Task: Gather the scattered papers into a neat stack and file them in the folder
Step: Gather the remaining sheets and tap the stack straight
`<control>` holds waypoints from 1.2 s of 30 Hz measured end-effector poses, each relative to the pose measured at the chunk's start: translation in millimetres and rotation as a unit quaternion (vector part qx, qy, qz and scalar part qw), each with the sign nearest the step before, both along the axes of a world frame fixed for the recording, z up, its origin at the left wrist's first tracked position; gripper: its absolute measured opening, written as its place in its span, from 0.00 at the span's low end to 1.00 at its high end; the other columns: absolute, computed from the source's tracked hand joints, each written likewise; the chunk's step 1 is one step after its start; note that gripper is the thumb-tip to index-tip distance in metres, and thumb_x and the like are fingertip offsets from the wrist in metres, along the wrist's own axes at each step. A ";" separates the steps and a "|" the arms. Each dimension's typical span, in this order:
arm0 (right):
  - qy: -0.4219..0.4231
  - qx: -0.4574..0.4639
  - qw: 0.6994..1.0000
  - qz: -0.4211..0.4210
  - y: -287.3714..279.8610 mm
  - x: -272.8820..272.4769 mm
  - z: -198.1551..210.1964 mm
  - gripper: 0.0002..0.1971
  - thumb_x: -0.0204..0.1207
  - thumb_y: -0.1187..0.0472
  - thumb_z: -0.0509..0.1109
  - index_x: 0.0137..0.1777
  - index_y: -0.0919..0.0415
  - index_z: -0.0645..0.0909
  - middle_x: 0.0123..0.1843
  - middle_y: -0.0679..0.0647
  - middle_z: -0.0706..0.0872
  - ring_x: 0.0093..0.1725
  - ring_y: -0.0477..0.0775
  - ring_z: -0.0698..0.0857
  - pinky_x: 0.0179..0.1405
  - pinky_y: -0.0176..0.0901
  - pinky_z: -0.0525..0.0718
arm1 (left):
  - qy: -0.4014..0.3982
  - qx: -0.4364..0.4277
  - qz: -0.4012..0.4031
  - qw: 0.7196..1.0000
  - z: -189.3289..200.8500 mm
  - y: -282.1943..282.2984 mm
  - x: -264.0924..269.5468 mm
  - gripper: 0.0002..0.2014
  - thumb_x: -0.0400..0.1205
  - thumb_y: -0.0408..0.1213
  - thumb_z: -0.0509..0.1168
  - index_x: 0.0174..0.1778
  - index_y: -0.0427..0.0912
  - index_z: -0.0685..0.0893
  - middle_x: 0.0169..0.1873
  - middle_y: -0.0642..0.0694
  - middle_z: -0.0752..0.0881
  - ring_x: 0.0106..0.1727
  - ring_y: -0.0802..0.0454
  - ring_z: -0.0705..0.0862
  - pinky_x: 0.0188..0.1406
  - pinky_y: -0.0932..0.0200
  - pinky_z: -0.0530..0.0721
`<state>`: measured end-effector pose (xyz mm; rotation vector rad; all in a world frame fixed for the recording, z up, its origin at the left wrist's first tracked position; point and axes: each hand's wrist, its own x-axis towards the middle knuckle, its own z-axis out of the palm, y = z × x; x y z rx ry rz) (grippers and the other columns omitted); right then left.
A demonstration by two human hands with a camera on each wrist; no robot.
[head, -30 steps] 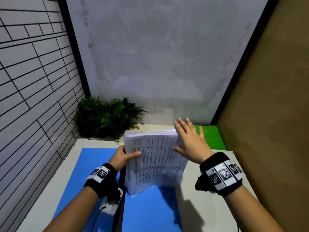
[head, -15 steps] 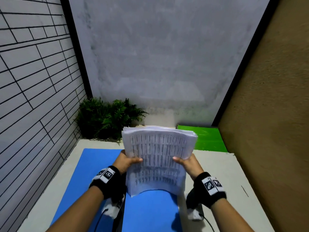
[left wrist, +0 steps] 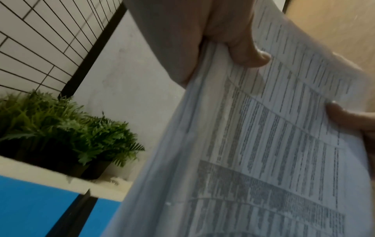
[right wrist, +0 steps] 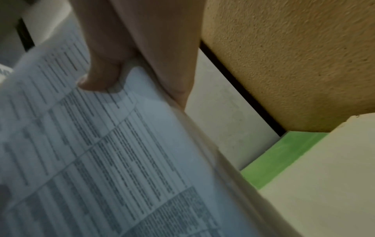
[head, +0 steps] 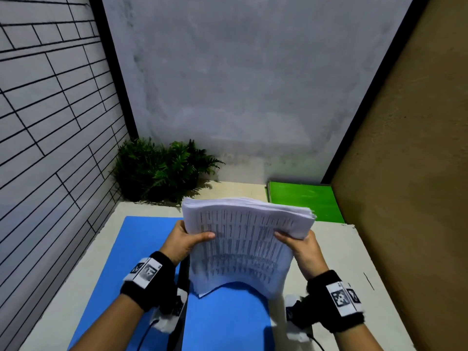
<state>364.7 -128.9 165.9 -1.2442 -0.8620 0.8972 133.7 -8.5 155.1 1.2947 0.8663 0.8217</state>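
Note:
A thick stack of printed papers (head: 243, 244) stands on its lower edge on the open blue folder (head: 222, 323), bowed and leaning away from me. My left hand (head: 188, 239) grips its left edge, thumb across the front page. My right hand (head: 298, 243) grips the right edge the same way. The left wrist view shows the papers (left wrist: 263, 152) with my left hand (left wrist: 223, 43) pinching them and the other hand's thumb at the right. In the right wrist view my right hand (right wrist: 125, 67) holds the papers (right wrist: 101, 152); fingers behind the stack are hidden.
The folder's black spine (head: 181, 300) runs down its middle on a cream table (head: 339, 259). A green folder (head: 304, 201) lies at the back right against the brown wall (head: 410, 173). A fern plant (head: 162, 171) fills the back left corner beside the tiled wall.
One second ago my right hand lay flat and open on the stack's top right. It dropped to the right edge and now grips it; the stack stands squarer and more upright.

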 end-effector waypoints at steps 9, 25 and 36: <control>-0.109 0.070 0.992 -0.006 -5.6 7.2 34.4 0.15 0.59 0.68 0.77 0.33 0.43 0.88 0.32 0.35 0.89 0.33 0.32 0.83 0.34 0.22 0.79 | -0.040 0.045 -0.026 0.998 21.6 -8.1 -10.4 0.37 0.39 0.62 0.80 0.41 0.46 0.87 0.33 0.59 0.92 0.39 0.64 0.89 0.37 0.72 0.85; -0.702 0.023 0.711 -0.011 -15.7 6.6 88.3 0.04 0.64 0.54 0.70 0.36 0.54 0.82 0.36 0.51 0.85 0.37 0.60 0.80 0.29 0.50 0.79 | -0.030 0.052 -0.021 0.998 18.0 -7.0 -10.4 0.37 0.38 0.62 0.80 0.40 0.45 0.87 0.32 0.57 0.92 0.38 0.62 0.89 0.35 0.71 0.85; -0.667 0.021 0.743 -0.058 -32.4 -0.2 80.0 0.03 0.72 0.54 0.59 0.40 0.51 0.71 0.36 0.52 0.80 0.39 0.54 0.72 0.32 0.50 0.74 | -0.036 0.054 -0.046 0.997 22.4 -10.3 -11.5 0.28 0.40 0.62 0.80 0.36 0.57 0.91 0.36 0.61 0.92 0.41 0.65 0.89 0.36 0.74 0.83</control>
